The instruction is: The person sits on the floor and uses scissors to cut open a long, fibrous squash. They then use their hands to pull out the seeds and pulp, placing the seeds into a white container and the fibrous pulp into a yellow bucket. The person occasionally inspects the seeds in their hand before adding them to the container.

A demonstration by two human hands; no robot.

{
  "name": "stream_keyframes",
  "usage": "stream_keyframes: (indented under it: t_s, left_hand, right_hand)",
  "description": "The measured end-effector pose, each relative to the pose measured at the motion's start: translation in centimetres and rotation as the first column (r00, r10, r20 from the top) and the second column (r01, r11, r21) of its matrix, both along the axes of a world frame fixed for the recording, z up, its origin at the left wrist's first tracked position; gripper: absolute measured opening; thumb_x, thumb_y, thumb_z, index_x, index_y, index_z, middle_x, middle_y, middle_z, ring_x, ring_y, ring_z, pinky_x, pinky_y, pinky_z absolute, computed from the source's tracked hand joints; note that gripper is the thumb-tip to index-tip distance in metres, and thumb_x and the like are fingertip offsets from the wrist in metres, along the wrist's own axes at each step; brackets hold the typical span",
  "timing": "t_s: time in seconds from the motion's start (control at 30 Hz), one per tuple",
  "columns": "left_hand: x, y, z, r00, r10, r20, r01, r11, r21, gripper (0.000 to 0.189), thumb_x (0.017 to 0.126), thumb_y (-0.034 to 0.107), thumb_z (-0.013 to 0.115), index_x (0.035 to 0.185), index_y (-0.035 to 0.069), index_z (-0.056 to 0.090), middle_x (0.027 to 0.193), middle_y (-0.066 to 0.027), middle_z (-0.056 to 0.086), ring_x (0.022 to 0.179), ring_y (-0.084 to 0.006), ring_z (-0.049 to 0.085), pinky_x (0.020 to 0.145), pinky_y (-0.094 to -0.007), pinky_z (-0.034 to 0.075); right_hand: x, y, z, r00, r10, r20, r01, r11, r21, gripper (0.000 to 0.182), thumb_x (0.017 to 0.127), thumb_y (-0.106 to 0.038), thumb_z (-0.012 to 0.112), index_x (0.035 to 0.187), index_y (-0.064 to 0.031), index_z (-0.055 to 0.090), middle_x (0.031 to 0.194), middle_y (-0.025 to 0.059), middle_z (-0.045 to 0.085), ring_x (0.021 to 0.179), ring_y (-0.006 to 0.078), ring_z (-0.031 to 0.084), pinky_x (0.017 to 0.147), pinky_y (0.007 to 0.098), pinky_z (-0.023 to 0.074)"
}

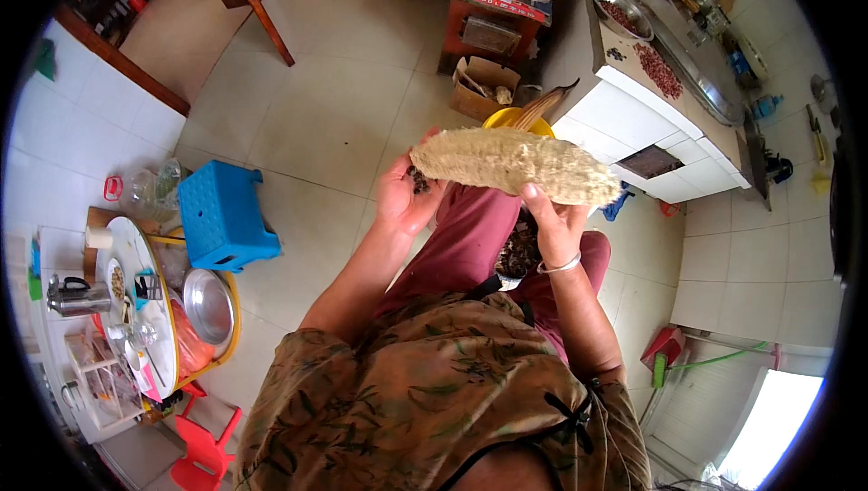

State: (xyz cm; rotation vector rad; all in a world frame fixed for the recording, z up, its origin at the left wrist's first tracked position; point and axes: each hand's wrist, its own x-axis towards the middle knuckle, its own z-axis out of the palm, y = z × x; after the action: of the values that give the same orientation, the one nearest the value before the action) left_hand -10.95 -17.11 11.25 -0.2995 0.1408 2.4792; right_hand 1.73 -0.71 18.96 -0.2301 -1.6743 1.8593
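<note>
A long, dried, fibrous loofah gourd [515,159] lies lengthwise across both hands above the person's knees. My right hand [561,220] grips its right end, the thumb on the near side. At the other end, my left hand [407,196] is palm up, cupping a small heap of dark seeds [418,180], its fingertips partly hidden behind the gourd. Beyond the gourd, a brown, ribbed dried gourd [539,106] with a dark, pointed tip leans in a yellow basin [500,118]. Dark scraps [521,247] fill a container between the legs, largely hidden.
A blue plastic stool [224,213] stands left, beside a round table [146,247]. Beyond the basin is a cardboard box [475,101]. The tiled counter [634,94] at right holds a metal bowl [620,11] and spread reddish beans [658,70]. A red chair [203,450] is at lower left.
</note>
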Motion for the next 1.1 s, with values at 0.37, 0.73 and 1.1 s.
stream_keyframes:
  t_s: [0.37,0.73,1.1]
  left_hand:
    - [0.5,-0.1,-0.9,0.997,-0.036,-0.065,0.032,0.998,-0.051,0.034,0.101,0.016,0.043,0.127,-0.005,0.051,0.132,-0.0157,0.055,0.126,-0.0277,0.05,0.113,-0.0435,0.038]
    - [1.8,1.0,-1.8,0.997,-0.079,0.022,0.081,0.988,-0.132,0.036,0.099,0.011,0.042,0.129,-0.006,0.048,0.134,-0.016,0.054,0.127,-0.0295,0.05,0.114,-0.046,0.038]
    - [2.5,1.1,-1.9,0.988,-0.151,-0.014,0.148,0.979,-0.137,0.038,0.097,0.008,0.044,0.13,-0.009,0.045,0.135,-0.0163,0.052,0.131,-0.0314,0.045,0.116,-0.0482,0.035]
  right_hand:
    - [0.0,-0.1,1.0,0.997,0.071,-0.003,-0.071,0.997,0.005,0.062,0.078,-0.007,0.08,0.128,0.0045,0.046,0.116,0.0115,0.062,0.108,0.0209,0.061,0.096,0.0362,0.0502]
    - [0.2,0.0,1.6,0.999,0.053,0.001,-0.053,0.998,-0.019,0.053,0.078,-0.005,0.081,0.122,0.0039,0.052,0.113,0.0094,0.064,0.103,0.0184,0.062,0.092,0.0327,0.0504]
    - [1.1,1.3,1.1,0.998,-0.015,0.062,0.012,0.999,0.044,0.054,0.079,-0.007,0.08,0.123,0.0069,0.052,0.113,0.0137,0.065,0.103,0.0205,0.064,0.091,0.0331,0.0518]
